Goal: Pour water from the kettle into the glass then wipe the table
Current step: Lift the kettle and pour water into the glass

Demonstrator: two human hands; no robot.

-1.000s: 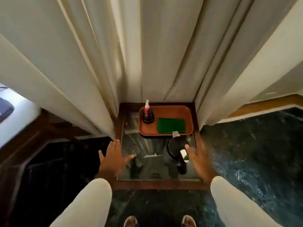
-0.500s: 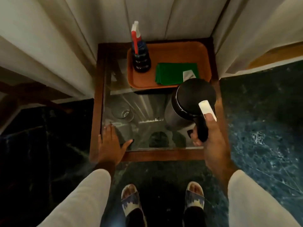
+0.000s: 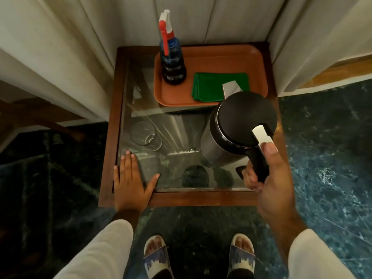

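Kettle [image 3: 239, 129] is gripped by its handle in your right hand [image 3: 269, 178], your left hand [image 3: 130, 182] lies flat and open on the table's [image 3: 106, 137] front left corner, and a fast tip could splash past the small glass [image 3: 145, 135] near its left edge.

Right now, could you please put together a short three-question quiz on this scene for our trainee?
1. True or false: the right hand grips the kettle by its handle.
2. Where does the green cloth lie? A) on the glass tabletop B) on the orange tray C) on the floor
3. Fill in: the left hand rests flat on the table, just in front of the empty ____.

Key: 1 true; 2 B; 3 glass.
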